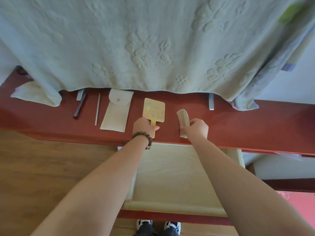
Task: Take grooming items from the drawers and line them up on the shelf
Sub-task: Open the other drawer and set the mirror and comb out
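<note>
A yellow hand mirror (154, 110) with pastel dots lies on the red-brown shelf (238, 126). My left hand (143, 127), with a bead bracelet at the wrist, pinches its handle. A pale comb (183, 120) sits to the right of the mirror, and my right hand (197, 128) grips its near end. Left of the mirror lie a cream pouch (116, 111) with a snap flap, a thin white stick (97, 109) and a dark pen-like item (79, 108), all side by side. Below the shelf a drawer (179, 178) stands pulled out, pale inside, with nothing visible in it.
A large pale green embossed cloth (136, 45) hangs over the back of the shelf, its corner (39, 96) draped onto the left part. Two grey metal brackets (211, 103) stand at the back. Wooden floor lies at the left; my shoes (158, 226) are below the drawer.
</note>
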Demonstrator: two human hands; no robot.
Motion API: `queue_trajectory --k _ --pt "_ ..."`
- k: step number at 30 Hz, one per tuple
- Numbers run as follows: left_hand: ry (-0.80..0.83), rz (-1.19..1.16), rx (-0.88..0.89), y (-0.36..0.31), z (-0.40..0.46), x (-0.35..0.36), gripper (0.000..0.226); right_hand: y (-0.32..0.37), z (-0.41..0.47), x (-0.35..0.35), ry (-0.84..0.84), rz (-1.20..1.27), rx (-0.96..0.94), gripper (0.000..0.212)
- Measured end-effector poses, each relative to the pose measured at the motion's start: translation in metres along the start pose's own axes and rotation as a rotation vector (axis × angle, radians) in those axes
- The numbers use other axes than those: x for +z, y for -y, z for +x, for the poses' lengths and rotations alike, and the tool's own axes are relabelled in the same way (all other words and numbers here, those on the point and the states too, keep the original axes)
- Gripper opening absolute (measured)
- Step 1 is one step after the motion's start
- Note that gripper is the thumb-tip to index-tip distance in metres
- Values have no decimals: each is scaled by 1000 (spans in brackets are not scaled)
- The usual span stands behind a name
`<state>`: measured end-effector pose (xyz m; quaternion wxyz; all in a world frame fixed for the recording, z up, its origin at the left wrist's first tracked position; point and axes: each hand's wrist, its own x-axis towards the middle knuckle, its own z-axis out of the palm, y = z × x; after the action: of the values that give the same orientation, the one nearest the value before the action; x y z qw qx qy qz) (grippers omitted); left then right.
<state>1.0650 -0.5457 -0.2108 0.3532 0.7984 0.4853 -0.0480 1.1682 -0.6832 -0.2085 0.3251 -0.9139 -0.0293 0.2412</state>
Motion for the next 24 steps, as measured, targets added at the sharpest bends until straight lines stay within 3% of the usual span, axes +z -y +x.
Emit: queue_trajectory --k 8,12,16,18,21,24 --pt "-134 296 187 13 -10 12 40 -6 -1 5 -32 -87 -39 30" --pt "-281 312 499 35 -15 19 44 -21 -11 1 -30 -291 -206 45" --pt "-159 462 625 52 -26 24 76 -48 -31 -1 -71 -422 -494 67" --pt "-62 587 653 60 -34 29 85 -60 -38 2 -10 -571 -570 78" --pt "37 658 642 68 -44 37 91 -69 -41 11 114 -757 -536 86" --pt "60 678 586 69 -47 43 93 -63 -39 21 138 -789 -490 79"
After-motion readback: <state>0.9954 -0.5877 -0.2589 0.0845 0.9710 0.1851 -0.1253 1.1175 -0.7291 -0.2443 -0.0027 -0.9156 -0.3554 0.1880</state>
